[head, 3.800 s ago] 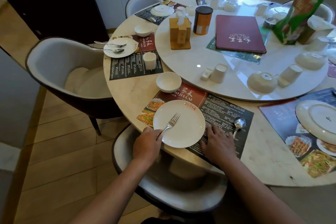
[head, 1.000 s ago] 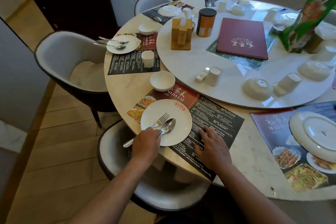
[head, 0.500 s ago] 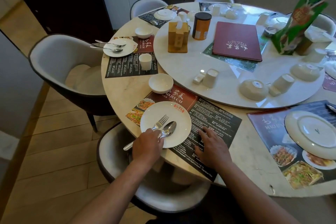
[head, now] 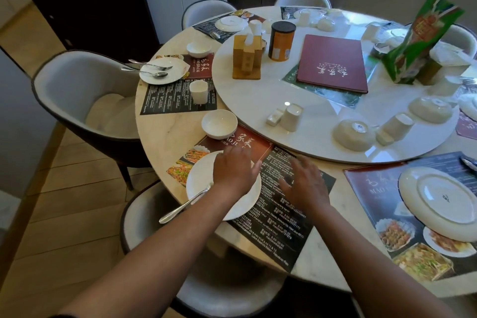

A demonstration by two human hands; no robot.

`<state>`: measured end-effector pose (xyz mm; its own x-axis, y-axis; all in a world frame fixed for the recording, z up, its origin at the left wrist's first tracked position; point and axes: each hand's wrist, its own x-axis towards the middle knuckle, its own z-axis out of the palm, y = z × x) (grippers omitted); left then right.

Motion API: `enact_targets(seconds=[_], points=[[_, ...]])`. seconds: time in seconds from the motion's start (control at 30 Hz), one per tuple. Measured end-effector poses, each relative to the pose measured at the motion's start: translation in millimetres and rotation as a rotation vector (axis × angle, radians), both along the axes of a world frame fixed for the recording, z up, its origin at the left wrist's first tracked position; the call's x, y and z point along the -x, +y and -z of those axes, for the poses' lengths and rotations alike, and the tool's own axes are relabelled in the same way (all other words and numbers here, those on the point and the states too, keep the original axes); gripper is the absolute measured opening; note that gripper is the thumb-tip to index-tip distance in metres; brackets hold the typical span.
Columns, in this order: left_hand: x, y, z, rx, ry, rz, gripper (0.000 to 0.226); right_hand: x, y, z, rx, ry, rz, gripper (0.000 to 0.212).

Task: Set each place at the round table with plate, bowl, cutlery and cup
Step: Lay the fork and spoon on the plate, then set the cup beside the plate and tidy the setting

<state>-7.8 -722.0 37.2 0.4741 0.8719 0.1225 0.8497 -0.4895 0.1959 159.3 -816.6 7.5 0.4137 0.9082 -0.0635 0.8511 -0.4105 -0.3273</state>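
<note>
A white plate (head: pixel 200 181) lies on the near placemat (head: pixel 278 217). A cutlery handle (head: pixel 184 205) sticks out over its near edge. My left hand (head: pixel 235 169) hovers above the plate with relaxed fingers and hides the cutlery heads. My right hand (head: pixel 304 184) is spread open just over the placemat, holding nothing. A white bowl (head: pixel 219 124) stands upright beyond the plate. On the turntable (head: pixel 258 106) an upside-down cup (head: pixel 291 117) stands beside a small rest (head: pixel 275 117).
To the left is a place with plate (head: pixel 161 73), two pieces of cutlery, cup (head: pixel 198 91) and bowl (head: pixel 198 49). An overturned plate (head: pixel 438 201) lies at the right. The turntable also bears overturned bowls (head: pixel 353 134), a menu (head: pixel 333 63), a tin (head: pixel 281 41) and a napkin holder (head: pixel 246 59). Chairs ring the table.
A spoon has joined the fork on the near plate. Both hands have just lifted and moved forward; my left hand let go of the cutlery, and my right came off the placemat.
</note>
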Motion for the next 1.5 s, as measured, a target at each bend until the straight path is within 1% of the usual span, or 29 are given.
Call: enact_targets(seconds=[0.1, 0.23, 0.3, 0.4, 0.43, 0.5, 0.57, 0.7, 0.77, 0.9, 1.0, 1.1, 1.17, 1.27, 1.37, 1.5], points=[[-37, 26, -15, -0.010, 0.015, -0.005, 0.039, -29, 27, -10, -0.088, 0.038, 0.058, 0.072], [-82, 65, -25, 0.037, 0.035, -0.042, 0.042, -68, 66, -17, -0.110, 0.092, 0.109, 0.074], [-102, 85, -24, 0.058, 0.056, -0.036, 0.042, -85, 82, -13, -0.105, 0.116, 0.112, 0.075], [-128, 113, -15, 0.114, 0.067, -0.046, 0.045, -107, 100, -2, -0.044, 0.147, 0.107, 0.075], [-135, 121, -10, 0.128, 0.078, -0.048, 0.046, -113, 103, 3, -0.015, 0.131, 0.093, 0.075], [-149, 133, 1, 0.144, 0.112, -0.045, 0.046, -121, 106, 13, 0.023, 0.036, 0.050, 0.070], [-159, 144, 11, 0.151, 0.143, -0.051, 0.043, -124, 106, 20, 0.009, -0.050, 0.025, 0.065], [-169, 158, 25, 0.174, 0.152, -0.068, 0.036, -126, 100, 33, -0.076, -0.093, 0.005, 0.059], [-168, 162, 32, 0.191, 0.124, -0.086, 0.036, -126, 98, 37, -0.099, -0.105, -0.005, 0.059], [-153, 159, 31, 0.194, 0.076, -0.085, 0.044, -128, 99, 36, -0.077, -0.114, -0.024, 0.060], [-131, 146, 23, 0.197, 0.025, -0.105, 0.046, -129, 99, 34, -0.027, -0.096, -0.039, 0.062], [-105, 126, 14, 0.199, 0.031, -0.100, 0.044, -125, 95, 29, 0.007, -0.053, -0.034, 0.062], [-90, 109, 10, 0.199, 0.043, -0.046, 0.043, -117, 85, 26, -0.001, -0.036, -0.021, 0.061], [-76, 83, 8, 0.163, 0.066, 0.104, 0.037, -99, 56, 22, -0.090, -0.047, -0.017, 0.058], [-74, 61, 12, 0.095, 0.140, 0.231, 0.035, -81, 19, 24, -0.166, -0.057, -0.045, 0.053], [-76, 47, 27, 0.056, 0.234, 0.316, 0.042, -66, -19, 37, -0.041, -0.023, -0.032, 0.060]])
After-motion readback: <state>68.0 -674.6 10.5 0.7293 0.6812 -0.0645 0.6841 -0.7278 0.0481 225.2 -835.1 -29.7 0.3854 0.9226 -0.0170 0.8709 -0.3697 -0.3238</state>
